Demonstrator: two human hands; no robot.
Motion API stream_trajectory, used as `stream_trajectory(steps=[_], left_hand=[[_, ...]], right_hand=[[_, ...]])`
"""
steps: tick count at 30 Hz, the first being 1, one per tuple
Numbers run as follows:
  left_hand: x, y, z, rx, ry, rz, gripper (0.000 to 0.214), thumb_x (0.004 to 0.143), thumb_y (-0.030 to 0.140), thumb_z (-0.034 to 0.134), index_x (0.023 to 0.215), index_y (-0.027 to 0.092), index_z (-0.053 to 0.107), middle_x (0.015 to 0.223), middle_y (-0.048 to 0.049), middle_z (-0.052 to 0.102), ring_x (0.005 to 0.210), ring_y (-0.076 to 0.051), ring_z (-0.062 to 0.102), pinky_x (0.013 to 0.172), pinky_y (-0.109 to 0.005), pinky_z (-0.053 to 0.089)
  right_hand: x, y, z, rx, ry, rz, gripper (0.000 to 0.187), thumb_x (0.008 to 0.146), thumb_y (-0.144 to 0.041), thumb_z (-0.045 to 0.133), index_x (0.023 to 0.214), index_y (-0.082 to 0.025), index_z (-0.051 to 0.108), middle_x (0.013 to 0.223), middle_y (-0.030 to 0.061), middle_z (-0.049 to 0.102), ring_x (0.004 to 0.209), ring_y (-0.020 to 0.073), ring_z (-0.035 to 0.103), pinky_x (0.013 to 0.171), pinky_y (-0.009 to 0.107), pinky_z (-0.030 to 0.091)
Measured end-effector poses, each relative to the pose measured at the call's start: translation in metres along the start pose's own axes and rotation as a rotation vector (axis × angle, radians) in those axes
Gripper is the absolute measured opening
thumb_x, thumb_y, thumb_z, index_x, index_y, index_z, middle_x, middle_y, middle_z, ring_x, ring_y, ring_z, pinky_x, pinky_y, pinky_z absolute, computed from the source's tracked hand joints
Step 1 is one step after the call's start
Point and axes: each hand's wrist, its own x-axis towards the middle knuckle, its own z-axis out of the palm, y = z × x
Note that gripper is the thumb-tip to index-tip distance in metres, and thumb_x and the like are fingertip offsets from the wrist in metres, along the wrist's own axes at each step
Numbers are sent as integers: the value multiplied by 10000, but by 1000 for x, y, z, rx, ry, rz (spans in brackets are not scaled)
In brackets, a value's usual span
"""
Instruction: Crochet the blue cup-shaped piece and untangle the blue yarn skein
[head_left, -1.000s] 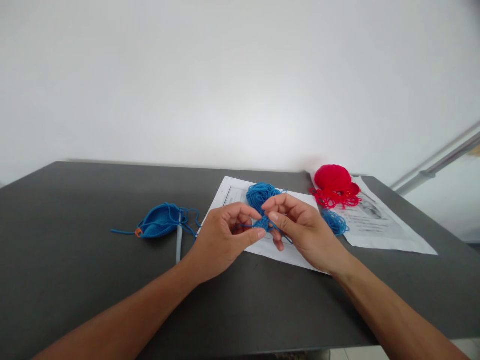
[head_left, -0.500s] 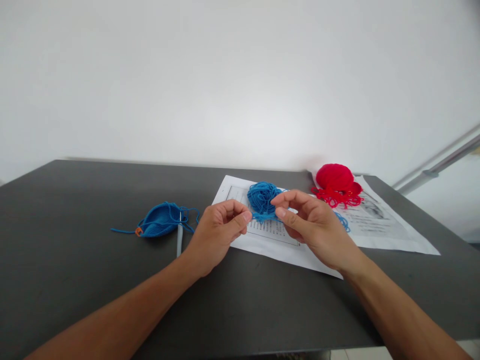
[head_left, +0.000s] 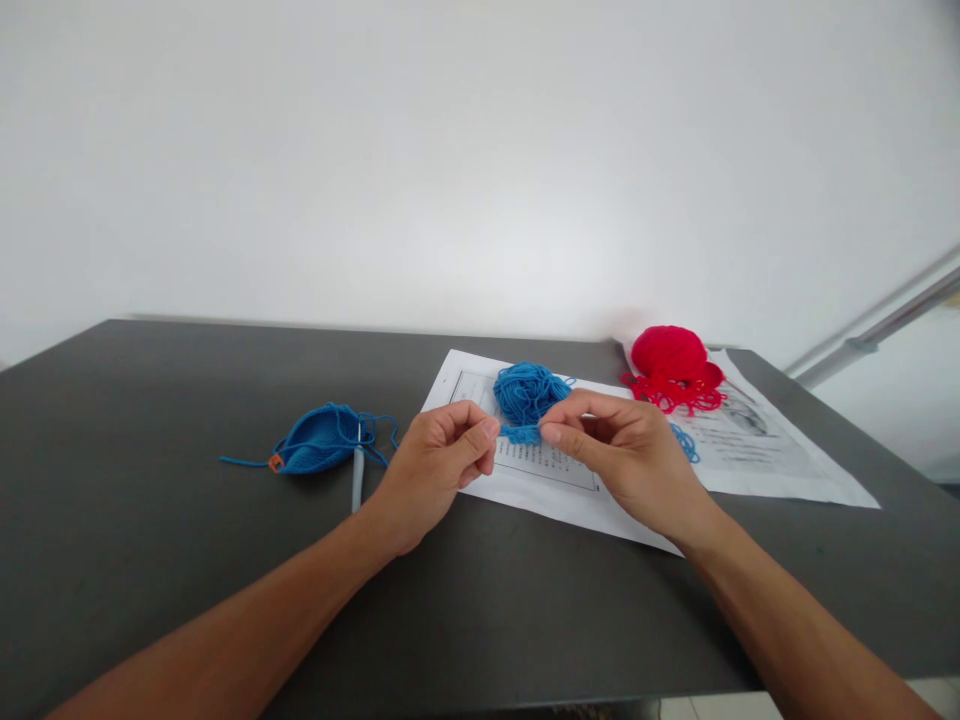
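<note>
A short strand of blue yarn (head_left: 523,433) runs between my two hands above a printed sheet. My left hand (head_left: 444,462) pinches its left end between thumb and forefinger. At the other end, the thumb and forefinger of my right hand (head_left: 626,452) are closed on the yarn. Just behind the strand lies a loose ball of blue yarn (head_left: 527,391). To the left of my left hand rest a blue crocheted piece (head_left: 319,440) with an orange stitch marker (head_left: 275,462) and a grey-handled crochet hook (head_left: 358,478) beside it.
The printed sheet (head_left: 510,490) lies under my hands on the dark table (head_left: 187,570). Farther right, a red yarn ball (head_left: 669,355) with loose red strands sits on a second sheet (head_left: 795,470). A white wall (head_left: 450,180) stands behind the table.
My right thumb and forefinger, slightly apart before, have closed on the blue yarn and shifted a little left. My left hand has barely moved.
</note>
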Motion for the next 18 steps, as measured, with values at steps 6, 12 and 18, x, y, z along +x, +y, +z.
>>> stream_trajectory(steps=[6,12,18], left_hand=[[0,-2,0,9,-18,3,350,854,419,702,663,151,580,627,2,593,485,-49,319,497,-251,179],[0,-1,0,27,-3,7,332,845,405,696,654,158,584,635,-7,604,483,-58,339,491,-249,194],[2,-2,-6,36,96,43,298,848,371,688,657,167,585,608,7,576,485,-68,338,489,-245,200]], right_hand=[[-1,0,-2,217,-14,60,342,800,-466,838,784,-188,640,938,14,620,570,58,384,471,235,268],[1,-4,-4,338,-45,110,385,826,-498,811,798,-203,565,626,-40,540,521,73,366,467,219,233],[6,-11,-34,110,-97,94,386,746,-445,903,943,-200,678,550,-53,561,523,99,458,520,249,363]])
